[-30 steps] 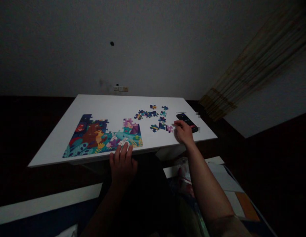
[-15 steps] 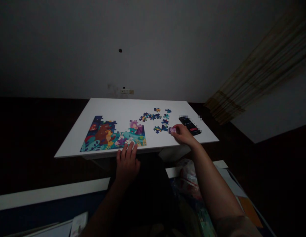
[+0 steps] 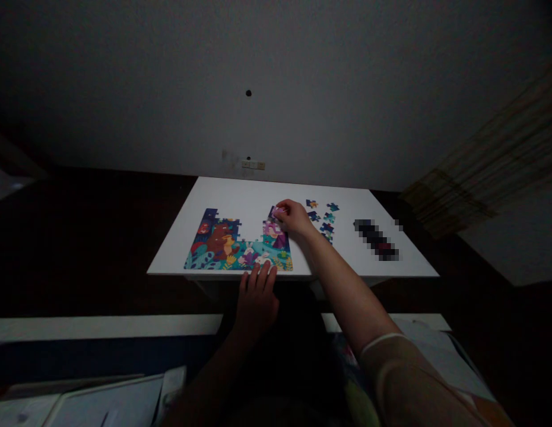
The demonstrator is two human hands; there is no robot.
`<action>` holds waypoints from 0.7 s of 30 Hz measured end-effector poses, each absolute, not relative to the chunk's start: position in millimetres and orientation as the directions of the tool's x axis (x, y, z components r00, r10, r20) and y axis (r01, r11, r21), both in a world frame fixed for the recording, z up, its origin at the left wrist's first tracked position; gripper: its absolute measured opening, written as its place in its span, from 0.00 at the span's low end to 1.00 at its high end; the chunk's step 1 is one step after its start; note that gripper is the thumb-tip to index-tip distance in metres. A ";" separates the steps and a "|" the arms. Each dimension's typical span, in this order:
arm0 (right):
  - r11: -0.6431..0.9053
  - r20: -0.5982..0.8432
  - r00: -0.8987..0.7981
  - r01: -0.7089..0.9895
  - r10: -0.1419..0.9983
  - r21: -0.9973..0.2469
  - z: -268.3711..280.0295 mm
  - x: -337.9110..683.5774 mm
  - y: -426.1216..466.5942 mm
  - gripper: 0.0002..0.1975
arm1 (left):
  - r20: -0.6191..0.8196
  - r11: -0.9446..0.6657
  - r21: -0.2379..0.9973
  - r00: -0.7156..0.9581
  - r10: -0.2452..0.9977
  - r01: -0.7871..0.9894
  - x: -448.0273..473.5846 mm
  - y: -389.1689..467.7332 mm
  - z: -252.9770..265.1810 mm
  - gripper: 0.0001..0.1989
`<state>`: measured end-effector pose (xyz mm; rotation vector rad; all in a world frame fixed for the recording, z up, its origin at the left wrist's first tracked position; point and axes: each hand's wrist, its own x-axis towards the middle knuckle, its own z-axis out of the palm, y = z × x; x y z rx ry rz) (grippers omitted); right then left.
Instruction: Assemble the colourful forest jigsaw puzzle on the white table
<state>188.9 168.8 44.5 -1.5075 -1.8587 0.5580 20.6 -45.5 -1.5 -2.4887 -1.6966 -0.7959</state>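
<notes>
A partly joined jigsaw puzzle with a bear and rabbits lies on the white table. There is a gap in its upper middle. My right hand pinches a pink and purple puzzle piece just above the puzzle's upper right part. Whether the piece touches the puzzle I cannot tell. My left hand rests at the table's front edge, fingers stretched out, fingertips by the puzzle's lower border. Several loose puzzle pieces lie right of my right hand, some hidden behind it.
A dark phone, blurred into blocks, lies on the right of the table. Behind the table stands a grey wall with sockets. A curtain hangs at the right. Papers lie at the lower left.
My right hand has carried the pink piece left, from beside the phone to the puzzle's upper right. My left hand stays at the puzzle's lower edge. The view has turned left.
</notes>
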 end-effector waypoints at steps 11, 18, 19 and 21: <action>0.421 0.113 -0.434 0.722 0.894 -0.549 40.9 178.6 217.3 0.09 | 0.364 -0.395 0.242 0.295 0.884 0.886 14.6 -41.8 -10.4 0.32; 0.437 0.167 -0.407 0.775 0.898 -0.456 43.1 178.9 207.5 0.09 | 0.376 -0.386 0.267 0.274 0.885 0.883 15.6 -40.1 -11.7 0.34; 0.432 0.194 -0.386 0.787 0.902 -0.441 44.0 182.2 204.6 0.09 | 0.374 -0.393 0.271 0.280 0.884 0.879 14.9 -39.6 -12.1 0.34; 0.406 0.271 -0.313 0.805 0.910 -0.434 45.0 191.3 198.3 0.11 | 0.355 -0.419 0.274 0.313 0.881 0.866 12.5 -38.3 -12.2 0.33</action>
